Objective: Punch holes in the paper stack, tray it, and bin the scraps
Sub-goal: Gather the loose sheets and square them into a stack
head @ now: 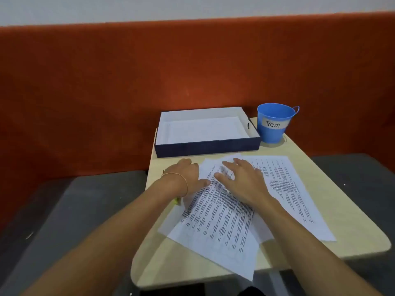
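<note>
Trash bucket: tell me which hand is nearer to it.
Right. The right hand rests on the papers, in front and left of the bucket; the left hand sits farther left, at the papers' left edge before the tray.

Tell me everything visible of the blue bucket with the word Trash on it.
The blue bucket is a small pail, perhaps metal, wider at the rim than at the base, with a loop handle on its right rim. A white label handwritten "Trash" faces the camera. It stands upright at the far right corner of the table, just right of the dark tray. Its bottom inside is hidden.
</note>
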